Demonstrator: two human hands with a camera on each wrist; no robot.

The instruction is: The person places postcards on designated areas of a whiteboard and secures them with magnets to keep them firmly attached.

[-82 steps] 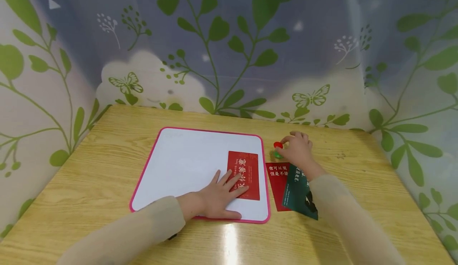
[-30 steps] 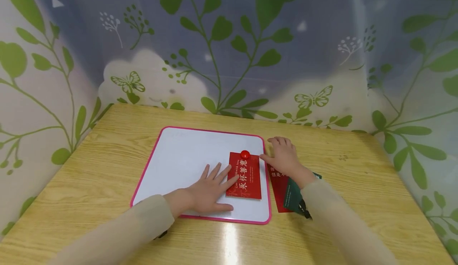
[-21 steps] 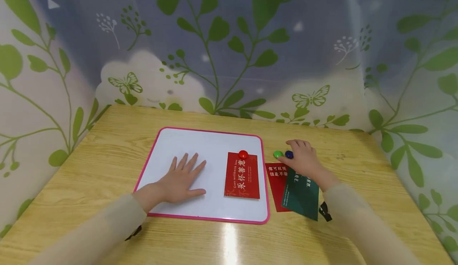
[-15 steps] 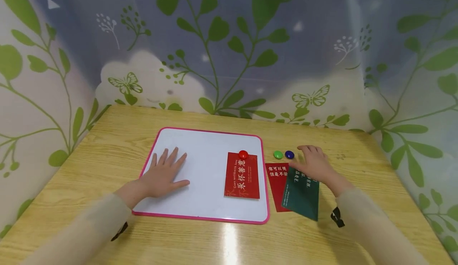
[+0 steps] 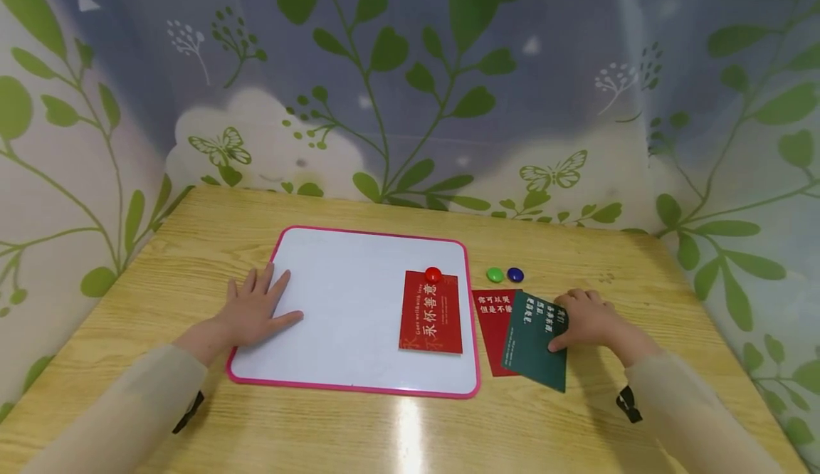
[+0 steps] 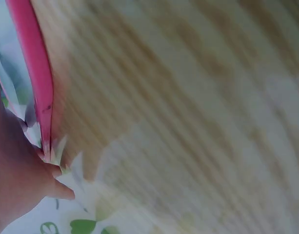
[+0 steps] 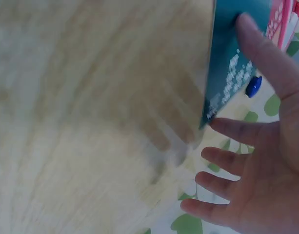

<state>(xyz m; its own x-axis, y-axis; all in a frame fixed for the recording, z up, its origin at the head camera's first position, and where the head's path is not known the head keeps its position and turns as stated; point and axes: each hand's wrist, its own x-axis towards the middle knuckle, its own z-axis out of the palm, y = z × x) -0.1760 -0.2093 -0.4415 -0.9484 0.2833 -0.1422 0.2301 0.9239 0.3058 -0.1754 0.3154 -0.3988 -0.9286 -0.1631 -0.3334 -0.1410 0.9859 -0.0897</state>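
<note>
My left hand point(image 5: 250, 314), fingers spread, rests at the left edge of a pink-rimmed whiteboard point(image 5: 346, 303). On the board's right part lies a red card point(image 5: 445, 328) with white writing, a round red magnet point(image 5: 433, 275) on its top edge. My right hand point(image 5: 586, 319) is at the right side of a dark green card point(image 5: 532, 353). In the right wrist view its thumb point(image 7: 259, 46) lies over the green card point(image 7: 232, 58) and the index fingertip touches a corner; the other fingers are extended. A second red card point(image 5: 492, 342) is partly covered by the green one.
A green magnet point(image 5: 495, 275) and a dark blue magnet point(image 5: 515, 275) lie side by side behind the loose cards. Everything stands on a wooden table point(image 5: 307, 431), with leaf-patterned cloth point(image 5: 410, 104) around its back and sides.
The red magnet has gone from the table onto the red card on the board. My left hand has slid left off that card. My right hand has moved from the magnets to the green card.
</note>
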